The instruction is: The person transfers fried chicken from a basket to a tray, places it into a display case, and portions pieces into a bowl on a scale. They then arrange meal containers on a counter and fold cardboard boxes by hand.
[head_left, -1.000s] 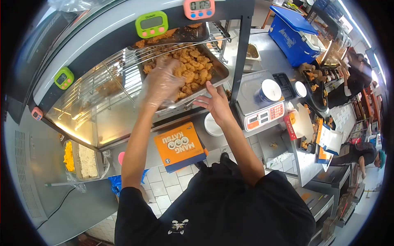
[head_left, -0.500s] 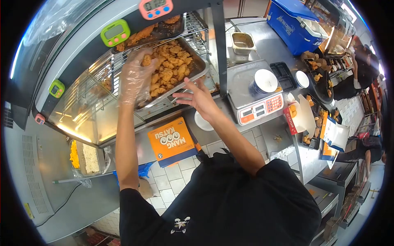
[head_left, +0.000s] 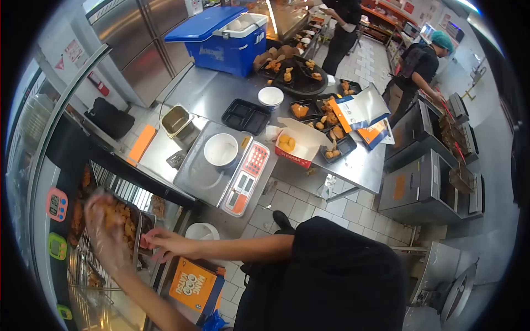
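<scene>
Using the scale as reference. Left hand, in a clear plastic glove, is well below-left of it in the head view, over the fried chicken heaped in the metal tray. That forearm rises from the bottom of the view, slanting up-left, back of hand toward the camera. Hand is motion-blurred: I can't tell how wide its fingers are or if I've got a piece.

Right hand is bare, closer to the scale, below-left of it beside the tray. Forearm runs nearly level across the view. Fingers loosely spread, slightly bent, tips toward the tray's side. Small pink thing at the fingertips; can't tell what it is or if I'm gripping it.

White tub sits on the scale. Below the scale: white bowl, then orange box lower, near my right hand. Above the scale: black food tray, blue cooler farther up. Right of it, open red box with yellow pieces inside. Two people well beyond the scale, upper right; one wears a green head cover.
</scene>
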### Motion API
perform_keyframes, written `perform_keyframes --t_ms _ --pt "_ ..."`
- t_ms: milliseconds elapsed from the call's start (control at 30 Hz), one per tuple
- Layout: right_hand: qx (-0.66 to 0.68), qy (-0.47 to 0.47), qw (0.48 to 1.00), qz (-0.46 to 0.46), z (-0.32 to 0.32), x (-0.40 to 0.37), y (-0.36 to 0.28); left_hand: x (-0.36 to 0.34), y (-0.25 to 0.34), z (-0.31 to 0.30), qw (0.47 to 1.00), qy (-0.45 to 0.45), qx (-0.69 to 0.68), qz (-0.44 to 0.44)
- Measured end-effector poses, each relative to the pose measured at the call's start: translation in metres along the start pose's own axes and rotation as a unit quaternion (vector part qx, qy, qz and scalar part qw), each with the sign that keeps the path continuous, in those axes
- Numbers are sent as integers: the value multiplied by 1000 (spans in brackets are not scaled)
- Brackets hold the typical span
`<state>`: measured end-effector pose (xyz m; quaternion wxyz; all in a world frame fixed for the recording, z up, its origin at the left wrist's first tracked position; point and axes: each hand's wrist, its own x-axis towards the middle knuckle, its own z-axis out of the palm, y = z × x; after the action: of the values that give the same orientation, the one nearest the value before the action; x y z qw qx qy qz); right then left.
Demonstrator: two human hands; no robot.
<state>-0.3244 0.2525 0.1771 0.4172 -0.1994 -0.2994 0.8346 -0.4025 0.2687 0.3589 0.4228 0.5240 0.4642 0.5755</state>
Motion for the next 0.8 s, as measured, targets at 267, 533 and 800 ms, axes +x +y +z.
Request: perform_keyframes --t_ms 267,533,800 --pt "-199 37 969 142 -194 -192 -20 49 -50 138 981 -174 56 -68" --pt "-173 289 925 177 -335 -315 -55 107 -178 240 905 -270 274 -180" --pt "-145 282 940 123 -359 -295 -77 122 -265 275 538 -423 697 216"
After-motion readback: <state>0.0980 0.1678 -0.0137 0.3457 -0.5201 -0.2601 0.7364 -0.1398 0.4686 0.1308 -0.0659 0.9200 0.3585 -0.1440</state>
